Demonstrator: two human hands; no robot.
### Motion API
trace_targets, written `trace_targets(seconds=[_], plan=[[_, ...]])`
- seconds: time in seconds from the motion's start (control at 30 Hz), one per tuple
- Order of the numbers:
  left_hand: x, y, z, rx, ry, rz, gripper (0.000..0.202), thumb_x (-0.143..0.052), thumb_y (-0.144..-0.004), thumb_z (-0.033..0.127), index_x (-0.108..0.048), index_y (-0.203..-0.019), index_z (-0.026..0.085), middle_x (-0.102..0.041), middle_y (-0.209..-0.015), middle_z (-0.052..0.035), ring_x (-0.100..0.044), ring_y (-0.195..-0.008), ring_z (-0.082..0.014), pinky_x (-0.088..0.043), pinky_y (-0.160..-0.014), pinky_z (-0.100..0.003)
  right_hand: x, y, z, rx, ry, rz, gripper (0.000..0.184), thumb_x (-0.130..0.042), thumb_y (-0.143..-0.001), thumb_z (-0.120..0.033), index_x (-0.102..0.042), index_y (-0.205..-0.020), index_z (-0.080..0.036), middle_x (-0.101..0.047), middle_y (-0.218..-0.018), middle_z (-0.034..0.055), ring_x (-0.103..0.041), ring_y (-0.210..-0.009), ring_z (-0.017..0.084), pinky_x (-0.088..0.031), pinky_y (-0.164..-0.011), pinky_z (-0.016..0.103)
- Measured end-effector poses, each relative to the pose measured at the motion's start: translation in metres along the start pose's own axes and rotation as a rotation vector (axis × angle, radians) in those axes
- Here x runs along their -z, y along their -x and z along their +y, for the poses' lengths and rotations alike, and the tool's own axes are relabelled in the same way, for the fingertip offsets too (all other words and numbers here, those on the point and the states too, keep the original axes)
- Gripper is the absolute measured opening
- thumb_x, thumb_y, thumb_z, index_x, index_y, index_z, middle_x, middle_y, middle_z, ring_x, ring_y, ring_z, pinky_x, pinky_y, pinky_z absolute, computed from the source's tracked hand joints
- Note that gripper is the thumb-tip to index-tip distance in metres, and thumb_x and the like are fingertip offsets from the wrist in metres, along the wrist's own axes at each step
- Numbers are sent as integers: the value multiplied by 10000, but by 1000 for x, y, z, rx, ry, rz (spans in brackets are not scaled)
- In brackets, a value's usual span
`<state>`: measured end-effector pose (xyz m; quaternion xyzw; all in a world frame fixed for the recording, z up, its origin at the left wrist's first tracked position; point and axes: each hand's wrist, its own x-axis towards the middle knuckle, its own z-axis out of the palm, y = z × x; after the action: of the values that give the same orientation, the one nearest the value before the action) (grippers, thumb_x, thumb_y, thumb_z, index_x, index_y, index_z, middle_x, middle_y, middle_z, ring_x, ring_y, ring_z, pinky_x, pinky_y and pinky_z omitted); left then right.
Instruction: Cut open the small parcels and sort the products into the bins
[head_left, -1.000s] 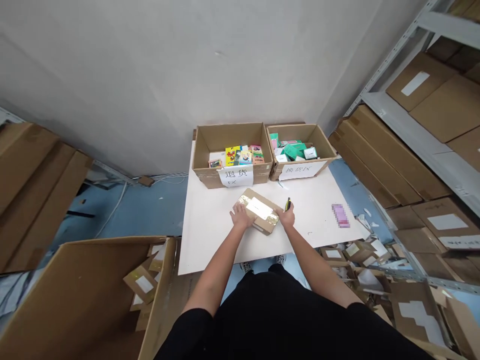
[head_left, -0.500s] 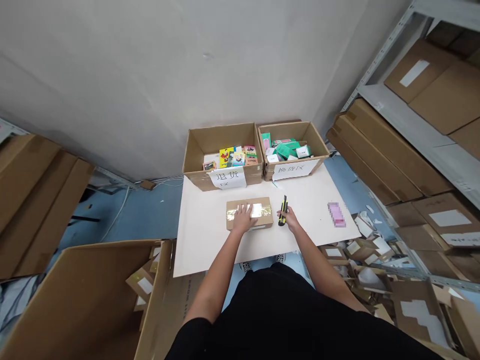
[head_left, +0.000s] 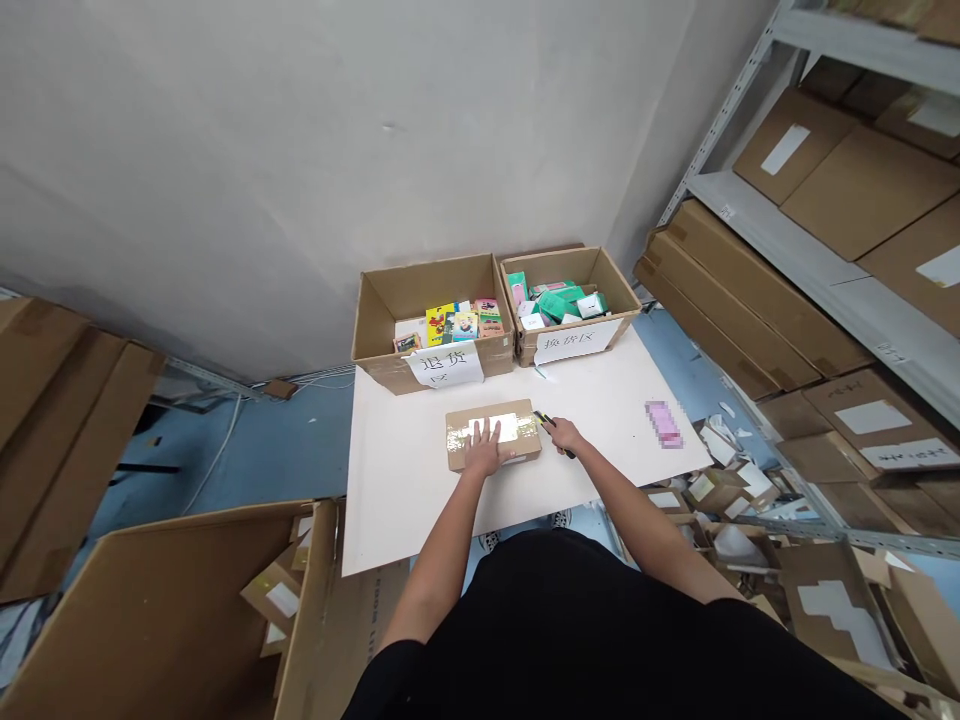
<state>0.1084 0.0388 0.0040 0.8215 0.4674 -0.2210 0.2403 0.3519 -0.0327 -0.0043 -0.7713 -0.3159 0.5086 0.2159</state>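
A taped cardboard box (head_left: 457, 420) with a white label lies flat on the white table (head_left: 390, 500) before me. My left hand (head_left: 483, 450) rests on its top with fingers spread, beside the label and over the shiny tape. My right hand (head_left: 564, 436) is wrapped round a black and yellow utility knife (head_left: 543, 417). The knife points up and left, its tip at the box's right end; whether it touches the cardboard I cannot tell.
Behind stand two open cartons with handwritten signs: the left carton (head_left: 375, 372) holds colourful packs, the right carton (head_left: 630, 290) green and white ones. A blurred pink item (head_left: 664, 425) lies at the table's right. A large open carton (head_left: 187, 515) stands at lower left; shelves (head_left: 810, 240) rise right.
My right hand has turned the knife from nearly upright to slanting left and brought its tip to the box's right end. The left hand stays on the box. The view has shifted slightly.
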Motion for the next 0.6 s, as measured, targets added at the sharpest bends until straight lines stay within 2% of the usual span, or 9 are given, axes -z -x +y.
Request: trace_targets(seconds=[0.2,0.4,0.5,0.6], plan=[[-7,-4,-3,-9,11,5,980,-348,-959,773,-12,-1728,267,133,-1792,-42,130,-1653,-325,-44,-1330,-550,-3,16,11,12,26,-13,378,-588,-1067,-471,-469,-804,-227,-484,-448,-87,-462,-297,100,-319,-382,200],[-13,-8,-4,-19,14,44,947,-358,-972,744,-22,-1729,286,82,-1801,-33,123,-1653,-341,-54,-1328,-577,-1,35,24,7,141,-57,286,-513,-1102,-376,-475,-861,-227,-492,-482,-91,-480,-318,106,-363,-405,209],[-13,-9,-3,-14,12,41,949,-359,-978,742,-37,-1731,262,96,-1799,-43,115,-1653,-347,-59,-1331,-570,4,41,32,-2,176,-95,279,-495,-1107,-375,-479,-870,-228,-503,-490,-88,-486,-322,109,-369,-411,211],[-13,-9,-4,-10,6,48,960,-367,-975,752,-49,-1731,252,103,-1796,-53,104,-1655,-349,-72,-1331,-568,9,40,32,-4,161,-22,294,-456,-1120,-418,-496,-902,-226,-516,-521,-88,-503,-344,106,-390,-438,208]])
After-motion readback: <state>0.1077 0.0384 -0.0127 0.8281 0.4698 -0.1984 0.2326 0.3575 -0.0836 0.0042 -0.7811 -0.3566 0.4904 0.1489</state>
